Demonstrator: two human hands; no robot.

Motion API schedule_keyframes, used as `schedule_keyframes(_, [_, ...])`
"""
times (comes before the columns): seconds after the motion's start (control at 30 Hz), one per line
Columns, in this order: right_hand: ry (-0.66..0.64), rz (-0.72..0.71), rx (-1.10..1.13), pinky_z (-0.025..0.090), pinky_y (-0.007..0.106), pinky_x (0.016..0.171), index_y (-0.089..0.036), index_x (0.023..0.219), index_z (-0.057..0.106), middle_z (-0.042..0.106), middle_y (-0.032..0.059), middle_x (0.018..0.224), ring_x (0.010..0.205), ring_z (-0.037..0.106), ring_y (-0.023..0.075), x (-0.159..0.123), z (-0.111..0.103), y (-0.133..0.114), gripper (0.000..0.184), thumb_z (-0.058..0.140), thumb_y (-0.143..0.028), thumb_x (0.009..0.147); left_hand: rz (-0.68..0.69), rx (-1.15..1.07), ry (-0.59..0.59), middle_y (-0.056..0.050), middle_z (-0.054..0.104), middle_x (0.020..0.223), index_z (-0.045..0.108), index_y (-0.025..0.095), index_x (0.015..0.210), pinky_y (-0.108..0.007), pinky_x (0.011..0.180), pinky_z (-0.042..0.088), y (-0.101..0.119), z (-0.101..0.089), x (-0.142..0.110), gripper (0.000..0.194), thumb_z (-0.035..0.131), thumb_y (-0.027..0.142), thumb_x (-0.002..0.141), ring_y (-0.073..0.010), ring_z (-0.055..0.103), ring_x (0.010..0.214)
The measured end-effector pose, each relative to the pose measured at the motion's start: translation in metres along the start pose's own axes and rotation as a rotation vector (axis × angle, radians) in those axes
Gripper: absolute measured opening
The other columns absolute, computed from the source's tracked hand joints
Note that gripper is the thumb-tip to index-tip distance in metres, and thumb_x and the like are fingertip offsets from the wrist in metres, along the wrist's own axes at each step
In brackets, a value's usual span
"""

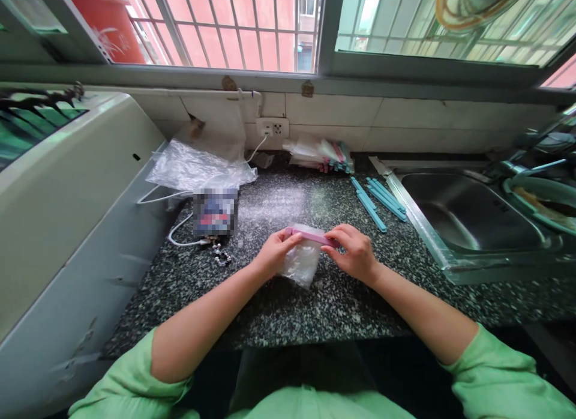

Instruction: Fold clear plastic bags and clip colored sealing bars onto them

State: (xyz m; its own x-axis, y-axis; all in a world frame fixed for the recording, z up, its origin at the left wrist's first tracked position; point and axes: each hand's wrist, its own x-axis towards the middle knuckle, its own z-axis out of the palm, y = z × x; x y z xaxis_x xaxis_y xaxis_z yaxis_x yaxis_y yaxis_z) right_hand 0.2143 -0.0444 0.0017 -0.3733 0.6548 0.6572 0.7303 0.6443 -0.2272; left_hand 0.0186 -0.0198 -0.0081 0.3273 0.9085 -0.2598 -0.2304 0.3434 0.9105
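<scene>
From where I stand, the person's left hand (278, 250) is pinching the left end of a long, narrow pink plastic strip (310, 235) between thumb and fingers, near the middle of the frame. The right hand (354, 251) pinches the strip's right end, its thumb below and its fingers above. The strip lies across the upper part of a small clear plastic bag (300, 266), whose crinkled body hangs below it, over the black-and-white speckled stone tabletop (252, 320).

Right of centre, 2 groups of slim light-blue plastic strips (369, 206) lie on the tabletop, close to the stainless-steel sink (477, 212) at the right of the frame. Above centre, near the tiled wall, sits a pile of clear bags with pink and blue strips (320, 155).

Left of centre there's a dark rectangular object (215, 210), blurred over, with a white cable (182, 242) and a black-and-silver beaded chain (221, 255) beside its lower edge. A large crumpled sheet of clear plastic (193, 164) lies just above it in the frame, left of a white wall socket (272, 128).
</scene>
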Motion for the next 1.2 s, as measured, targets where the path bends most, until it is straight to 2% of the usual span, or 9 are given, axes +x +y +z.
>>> schedule_keyframes(0.2, [0.030, -0.019, -0.009, 0.047, 0.027, 0.067, -0.018, 0.084, 0.059, 0.065, 0.0053, 0.077, 0.073, 0.059, 0.0160, -0.0012, 0.0014, 0.0015, 0.010, 0.053, -0.026, 0.085, 0.044, 0.002, -0.023, 0.000, 0.062, 0.066, 0.066, 0.013, 0.081, -0.021, 0.056, 0.033, -0.0021, -0.0011, 0.0000, 0.042, 0.077, 0.039, 0.051, -0.0090, 0.049, 0.056])
schedule_keyframes(0.47, [-0.004, -0.005, 0.056, 0.047, 0.026, 0.063, -0.019, 0.081, 0.055, 0.061, 0.0042, 0.072, 0.068, 0.057, 0.0151, -0.0011, -0.0006, 0.0041, 0.011, 0.054, -0.029, 0.085, 0.027, 0.040, 0.021, 0.002, 0.060, 0.060, 0.063, 0.013, 0.072, -0.020, 0.054, 0.032, 0.0025, -0.0001, 0.0006, 0.031, 0.074, 0.028, 0.046, -0.0084, 0.047, 0.053])
schedule_keyframes(0.6, [0.005, -0.029, 0.082, 0.050, 0.029, 0.066, -0.019, 0.088, 0.055, 0.061, 0.0061, 0.079, 0.075, 0.058, 0.0166, -0.0019, -0.0008, 0.0057, 0.005, 0.052, -0.021, 0.085, 0.016, 0.058, 0.015, 0.003, 0.058, 0.057, 0.062, 0.013, 0.068, -0.020, 0.052, 0.031, 0.0042, 0.0013, 0.0004, 0.026, 0.069, 0.026, 0.048, -0.0081, 0.045, 0.051])
schedule_keyframes(0.7, [-0.016, -0.025, 0.091, 0.051, 0.030, 0.067, -0.019, 0.090, 0.056, 0.060, 0.0062, 0.080, 0.077, 0.058, 0.0173, -0.0024, 0.0000, 0.0069, 0.008, 0.051, -0.017, 0.084, 0.023, 0.036, 0.004, 0.003, 0.059, 0.058, 0.061, 0.013, 0.068, -0.021, 0.054, 0.033, 0.0055, 0.0016, 0.0007, 0.025, 0.068, 0.024, 0.047, -0.0088, 0.047, 0.053])
schedule_keyframes(0.8, [-0.033, -0.020, 0.104, 0.052, 0.032, 0.069, -0.020, 0.093, 0.057, 0.059, 0.0066, 0.082, 0.078, 0.058, 0.0179, -0.0033, 0.0015, 0.0075, 0.012, 0.051, -0.016, 0.083, 0.039, 0.038, 0.001, 0.003, 0.059, 0.058, 0.062, 0.014, 0.070, -0.021, 0.053, 0.032, 0.0053, 0.0011, 0.0009, 0.024, 0.067, 0.023, 0.049, -0.0088, 0.046, 0.052])
schedule_keyframes(0.97, [0.013, -0.012, 0.079, 0.053, 0.033, 0.071, -0.022, 0.098, 0.060, 0.058, 0.0069, 0.086, 0.082, 0.058, 0.0184, -0.0051, 0.0015, 0.0076, 0.019, 0.052, -0.015, 0.083, 0.061, 0.093, -0.048, 0.002, 0.057, 0.056, 0.064, 0.014, 0.070, -0.020, 0.049, 0.029, 0.0045, 0.0001, 0.0002, 0.020, 0.067, 0.022, 0.052, -0.0086, 0.043, 0.050])
schedule_keyframes(1.2, [0.037, -0.024, 0.077, 0.051, 0.033, 0.071, -0.021, 0.096, 0.061, 0.057, 0.0070, 0.085, 0.080, 0.056, 0.0184, -0.0038, -0.0006, 0.0075, 0.018, 0.054, -0.014, 0.081, 0.052, 0.102, -0.046, 0.002, 0.059, 0.059, 0.063, 0.013, 0.071, -0.020, 0.051, 0.030, 0.0071, 0.0001, -0.0017, 0.023, 0.070, 0.025, 0.052, -0.0091, 0.045, 0.052])
